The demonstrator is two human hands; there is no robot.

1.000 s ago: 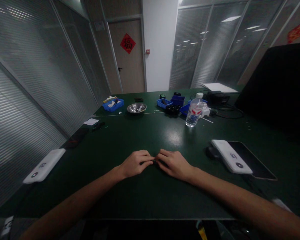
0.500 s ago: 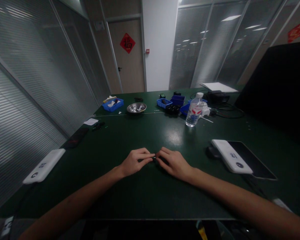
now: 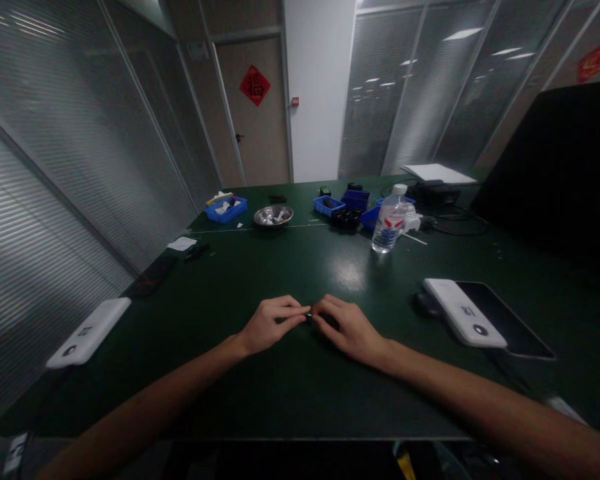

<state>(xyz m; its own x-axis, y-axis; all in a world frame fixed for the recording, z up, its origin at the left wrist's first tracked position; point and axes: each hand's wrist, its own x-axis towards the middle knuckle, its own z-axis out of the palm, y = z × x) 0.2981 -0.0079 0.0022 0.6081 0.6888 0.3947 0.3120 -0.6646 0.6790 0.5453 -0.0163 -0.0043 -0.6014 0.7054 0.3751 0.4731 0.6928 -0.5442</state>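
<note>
Two bare hands meet above the green table [image 3: 280, 267], a little back from the middle of its near edge. Your left hand [image 3: 267, 325] makes a narrow pinch, its thumb and fingertips at a small dark piece [image 3: 309, 318] with a bright glint. Your right hand [image 3: 347, 327] curls in from the other side, its fingertips close against the same piece; you cannot tell from this view whether they grip it or only steady it. The piece sits between your two sets of fingertips, mostly hidden and too small to identify.

Along the table's left edge you have a white device [image 3: 89, 332] and, farther back, a dark slab [image 3: 153, 275]. Toward the right side, another white device [image 3: 463, 312] partly covers a black-screened tablet [image 3: 505, 313]. Nearer the far edge stand an upright water bottle [image 3: 390, 223], a metal bowl [image 3: 260, 221] and, by the far left corner, a blue basket [image 3: 229, 215].
</note>
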